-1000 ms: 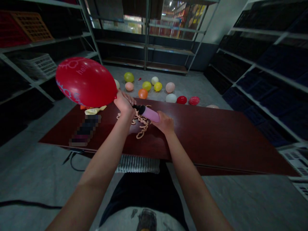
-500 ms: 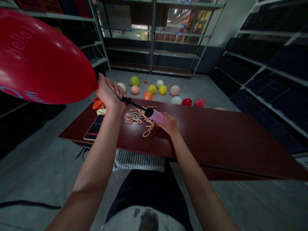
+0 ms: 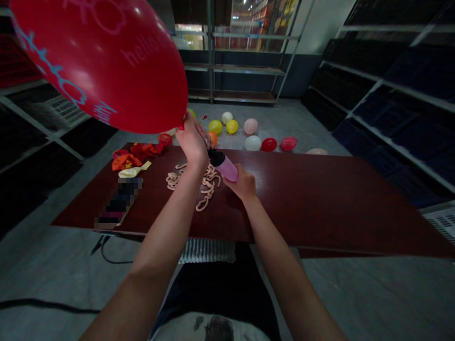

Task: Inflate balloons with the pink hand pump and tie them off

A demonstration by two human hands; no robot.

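Red balloon: the inflated red balloon (image 3: 95, 61), printed with "hello", sits above the desk's far left corner, its neck in the left hand. Taut and thin-skinned, it should feel very light, fragile and slippery, so the neck is the place to hold it, not the swollen body.
Left hand: the left hand (image 3: 192, 144) is closed narrowly around the balloon's neck, with the fingers curled tightly.
Right hand: the right hand (image 3: 243, 183) is wrapped around the barrel of a pink hand pump (image 3: 224, 166), just beside the left hand.
Pump nozzle: the black nozzle end (image 3: 215, 157) meets the left hand; the join with the neck is hidden.
Desk: the dark red wooden desk (image 3: 313, 199) carries loose tan modelling balloons (image 3: 171, 179) near mid-desk, with deflated red and orange balloons (image 3: 137, 154), a limp yellow balloon (image 3: 134, 169) and a pixelated flat object (image 3: 119, 203) towards the left edge.
Floor: inflated balloons (image 3: 252, 143) lie beyond the far edge.
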